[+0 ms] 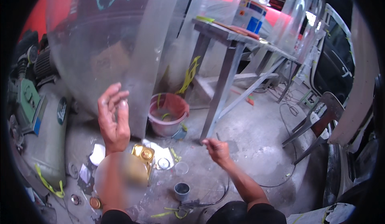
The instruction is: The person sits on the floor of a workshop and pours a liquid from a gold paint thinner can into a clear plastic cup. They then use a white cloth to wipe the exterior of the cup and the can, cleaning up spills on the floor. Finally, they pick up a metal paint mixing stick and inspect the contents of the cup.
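My left hand (114,117) is raised in front of the hanging clear plastic sheet (152,55), fingers loosely curved and apart, with nothing seen in it. Lower and to the right, my right hand (217,150) is closed, thumb and fingertips pressed together beside the foot of the table leg. Whatever it may pinch is too small to make out. On the floor between my forearms stands a small cup (182,191) of dark liquid, near an empty clear cup (181,168). A gold rectangular can (143,154) lies by my left wrist, partly hidden by a blurred patch.
A pink bucket (167,115) holding a reddish bag stands beyond my hands. The grey metal table (236,35) carries a paint can (250,15). To the right are a dark plastic chair (321,119) and a hose (280,184); a compressor tank (46,143) stands left.
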`<move>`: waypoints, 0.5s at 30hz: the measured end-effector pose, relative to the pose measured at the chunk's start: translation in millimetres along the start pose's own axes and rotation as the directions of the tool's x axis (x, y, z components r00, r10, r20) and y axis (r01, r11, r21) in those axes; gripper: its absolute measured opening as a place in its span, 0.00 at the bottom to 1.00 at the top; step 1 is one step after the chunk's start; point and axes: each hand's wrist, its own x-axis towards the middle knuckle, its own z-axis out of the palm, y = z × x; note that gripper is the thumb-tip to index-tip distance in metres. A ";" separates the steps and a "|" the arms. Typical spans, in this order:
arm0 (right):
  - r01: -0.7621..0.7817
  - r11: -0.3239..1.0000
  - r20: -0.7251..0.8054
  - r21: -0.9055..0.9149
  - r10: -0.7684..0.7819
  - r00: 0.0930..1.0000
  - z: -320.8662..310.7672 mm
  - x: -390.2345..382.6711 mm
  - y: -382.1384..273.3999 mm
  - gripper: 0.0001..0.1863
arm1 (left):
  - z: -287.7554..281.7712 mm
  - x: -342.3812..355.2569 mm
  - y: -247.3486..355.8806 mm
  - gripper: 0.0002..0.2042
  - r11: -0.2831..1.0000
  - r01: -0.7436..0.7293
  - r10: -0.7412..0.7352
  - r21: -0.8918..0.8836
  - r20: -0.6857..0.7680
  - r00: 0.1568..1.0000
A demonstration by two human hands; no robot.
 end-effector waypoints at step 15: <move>0.071 0.832 -0.185 -0.550 -0.204 0.961 -167.5 383.4 -88.7 0.33 | 24.4 5.5 8.3 0.07 0.924 -0.251 0.189 0.287 0.228 0.955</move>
